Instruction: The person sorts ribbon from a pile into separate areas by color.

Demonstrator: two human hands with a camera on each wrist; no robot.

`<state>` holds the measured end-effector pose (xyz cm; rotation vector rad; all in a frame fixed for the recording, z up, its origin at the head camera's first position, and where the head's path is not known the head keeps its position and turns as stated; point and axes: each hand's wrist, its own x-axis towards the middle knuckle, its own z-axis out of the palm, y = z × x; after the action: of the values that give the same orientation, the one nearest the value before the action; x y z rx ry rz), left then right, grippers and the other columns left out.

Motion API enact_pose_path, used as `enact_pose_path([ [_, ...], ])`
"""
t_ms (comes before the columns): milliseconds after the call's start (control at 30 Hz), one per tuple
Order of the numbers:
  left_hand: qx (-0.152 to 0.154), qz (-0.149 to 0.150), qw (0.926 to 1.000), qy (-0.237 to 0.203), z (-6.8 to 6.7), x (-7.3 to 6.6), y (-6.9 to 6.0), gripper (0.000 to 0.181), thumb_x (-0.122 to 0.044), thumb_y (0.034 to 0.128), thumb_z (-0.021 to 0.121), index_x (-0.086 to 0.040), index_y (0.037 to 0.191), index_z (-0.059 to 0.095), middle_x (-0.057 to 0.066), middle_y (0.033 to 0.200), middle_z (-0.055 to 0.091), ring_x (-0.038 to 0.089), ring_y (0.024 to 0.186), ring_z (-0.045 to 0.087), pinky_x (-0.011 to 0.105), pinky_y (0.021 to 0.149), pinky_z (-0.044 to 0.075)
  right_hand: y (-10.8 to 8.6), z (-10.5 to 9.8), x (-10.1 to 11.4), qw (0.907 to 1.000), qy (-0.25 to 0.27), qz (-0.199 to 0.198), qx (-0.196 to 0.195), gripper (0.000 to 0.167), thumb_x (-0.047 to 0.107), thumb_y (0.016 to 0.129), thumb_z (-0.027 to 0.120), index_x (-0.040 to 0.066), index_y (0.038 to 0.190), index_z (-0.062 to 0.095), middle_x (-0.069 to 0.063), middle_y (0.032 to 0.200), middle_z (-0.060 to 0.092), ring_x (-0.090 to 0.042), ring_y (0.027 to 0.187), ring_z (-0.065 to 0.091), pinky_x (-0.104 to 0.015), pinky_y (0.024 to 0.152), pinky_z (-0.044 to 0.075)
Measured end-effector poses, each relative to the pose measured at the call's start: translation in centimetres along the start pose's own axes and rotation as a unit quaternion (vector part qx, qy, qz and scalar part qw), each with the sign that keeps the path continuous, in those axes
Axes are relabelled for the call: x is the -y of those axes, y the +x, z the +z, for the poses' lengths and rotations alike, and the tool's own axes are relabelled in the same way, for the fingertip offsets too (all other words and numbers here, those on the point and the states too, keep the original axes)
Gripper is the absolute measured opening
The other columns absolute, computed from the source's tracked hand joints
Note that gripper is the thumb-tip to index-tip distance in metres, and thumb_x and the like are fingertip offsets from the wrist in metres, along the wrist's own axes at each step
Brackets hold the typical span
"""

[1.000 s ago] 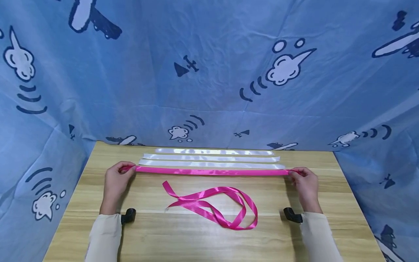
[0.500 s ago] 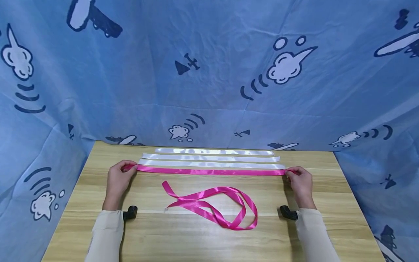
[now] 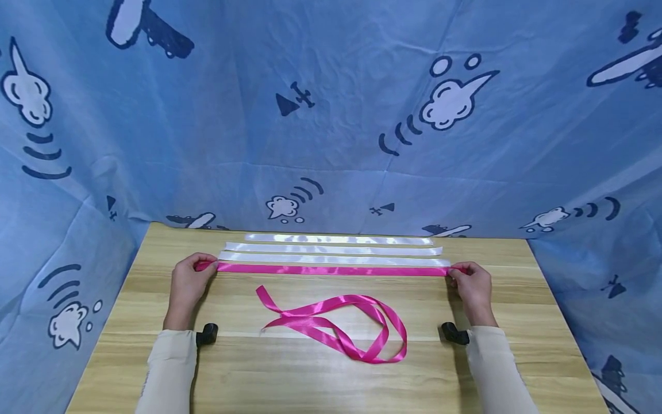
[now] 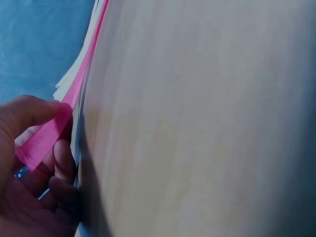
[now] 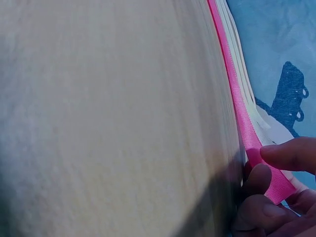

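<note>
A pink satin ribbon (image 3: 331,270) is stretched straight from side to side, just in front of the white ribbons. My left hand (image 3: 188,284) pinches its left end between thumb and fingers; in the left wrist view the ribbon's tail (image 4: 42,143) lies across the fingers. At the other end my right hand (image 3: 473,290) pinches the ribbon, and its short tail (image 5: 276,185) pokes out past the thumb in the right wrist view. Behind it lie a near white ribbon (image 3: 336,260), a middle white ribbon (image 3: 336,250) and a far white ribbon (image 3: 336,239), roughly parallel.
A second pink ribbon (image 3: 357,351) lies loosely looped on the wooden table (image 3: 248,379), between the forearms. Blue patterned cloth (image 3: 331,132) hangs behind the table and along both sides. A black wrist mount (image 3: 207,334) sits on the left sleeve, another mount (image 3: 454,333) on the right.
My right hand has shifted left, and my left hand slightly right, both still pinching the pink ribbon. The ribbon has moved slightly closer to the white ones. The looped ribbon has stayed put.
</note>
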<state>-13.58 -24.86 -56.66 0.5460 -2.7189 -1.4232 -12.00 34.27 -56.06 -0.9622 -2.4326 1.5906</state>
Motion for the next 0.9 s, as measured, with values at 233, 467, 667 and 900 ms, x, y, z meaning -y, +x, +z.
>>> enact_pose_path([
  [233, 0.001, 0.000, 1.0000, 0.004, 0.0, -0.2, -0.1, 0.021, -0.014, 0.0988, 0.072, 0.002, 0.112, 0.074, 0.024, 0.117, 0.071, 0.025, 0.100, 0.058, 0.019, 0.074, 0.041, -0.2, -0.3, -0.3, 0.9998, 0.013, 0.010, -0.007, 0.016, -0.001, 0.099, 0.064, 0.011, 0.089, 0.069, 0.011, 0.076, 0.059, -0.006, 0.063, 0.057, -0.019, 0.057, 0.050],
  [467, 0.012, -0.006, 0.9999, 0.003, -0.3, -0.3, -0.2, 0.024, -0.016, 0.0998, 0.071, 0.002, 0.116, 0.072, 0.024, 0.123, 0.069, 0.029, 0.107, 0.058, 0.027, 0.082, 0.042, -0.4, -0.6, -0.3, 0.9999, -0.006, 0.012, 0.002, 0.009, 0.004, 0.101, 0.064, -0.001, 0.109, 0.066, 0.012, 0.077, 0.058, -0.005, 0.065, 0.058, -0.020, 0.056, 0.049],
  [667, 0.003, -0.018, 0.9998, -0.004, -1.1, -0.2, -0.8, 0.026, -0.016, 0.0991, 0.072, 0.000, 0.120, 0.072, 0.018, 0.109, 0.070, 0.015, 0.089, 0.057, 0.016, 0.069, 0.044, -0.7, -1.6, -0.7, 0.9996, -0.025, 0.006, 0.015, 0.028, 0.012, 0.103, 0.064, -0.001, 0.127, 0.060, 0.017, 0.085, 0.058, -0.004, 0.072, 0.060, -0.020, 0.062, 0.051],
  [900, -0.016, -0.031, 0.9992, -0.020, -2.9, 0.6, -1.5, 0.032, -0.013, 0.0976, 0.071, -0.001, 0.127, 0.068, 0.012, 0.112, 0.070, -0.004, 0.081, 0.055, 0.012, 0.071, 0.046, -1.2, -3.5, -1.4, 0.9999, -0.010, 0.000, -0.010, 0.031, 0.014, 0.102, 0.066, -0.001, 0.128, 0.059, 0.017, 0.082, 0.057, 0.001, 0.068, 0.064, -0.018, 0.062, 0.052],
])
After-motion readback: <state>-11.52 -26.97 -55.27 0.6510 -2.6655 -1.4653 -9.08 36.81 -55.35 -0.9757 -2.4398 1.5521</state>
